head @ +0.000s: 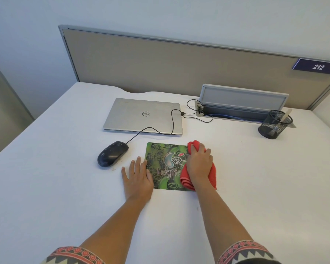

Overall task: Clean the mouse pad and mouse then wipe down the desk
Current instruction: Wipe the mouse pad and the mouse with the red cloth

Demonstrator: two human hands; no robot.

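A green patterned mouse pad [166, 164] lies on the white desk [65, 187] in front of me. My right hand [198, 164] presses a bunched red cloth [193, 144] onto the pad's right side. My left hand [137, 178] lies flat, fingers spread, with its fingertips on the pad's left edge and the palm on the desk. A black wired mouse [111, 154] sits on the desk to the left of the pad, apart from both hands, with a few crumbs beside it.
A closed silver laptop [143, 116] lies behind the pad, with the mouse cable [171, 121] running over it. An open cable box [242, 103] is at the back right. A black mesh pen cup [274, 124] stands near it. A beige partition [160, 61] backs the desk.
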